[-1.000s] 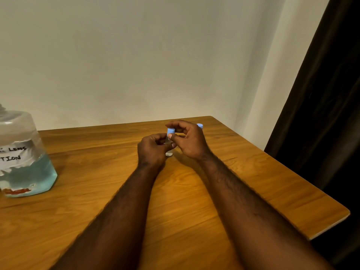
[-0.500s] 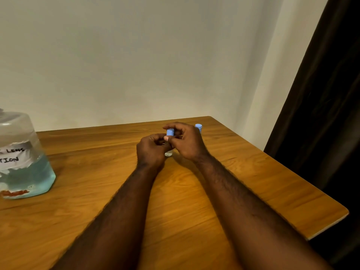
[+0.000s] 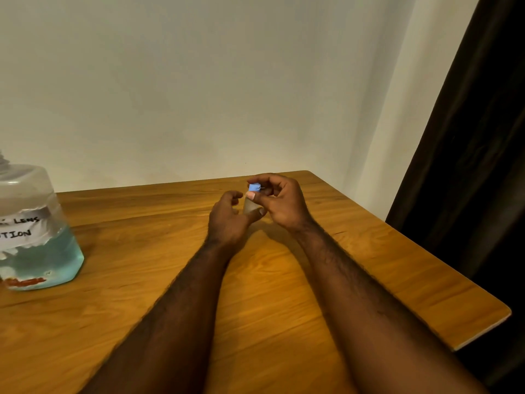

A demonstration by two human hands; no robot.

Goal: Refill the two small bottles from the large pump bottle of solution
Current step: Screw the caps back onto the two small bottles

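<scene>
Over the middle of the wooden table (image 3: 284, 294), my left hand (image 3: 227, 220) grips the clear body of a small bottle (image 3: 250, 205), thumb across its lower part. My right hand (image 3: 284, 206) pinches that bottle's blue cap (image 3: 253, 187) between thumb and forefinger. The cap sits on top of the bottle; I cannot tell whether it is loose. The second small bottle is hidden behind my right hand. The large bottle of blue solution (image 3: 37, 231), with a torn white hand-written label, stands at the far left, its pump top cut off by the frame.
A pale wall runs along the table's far edge. A dark curtain (image 3: 477, 166) hangs beyond the table's right edge (image 3: 480, 331), which slants toward me.
Both hands have shifted slightly with the small bottle, which now sits a little higher in my left hand. The blue cap of the second bottle, seen earlier behind my right hand, is now covered.
</scene>
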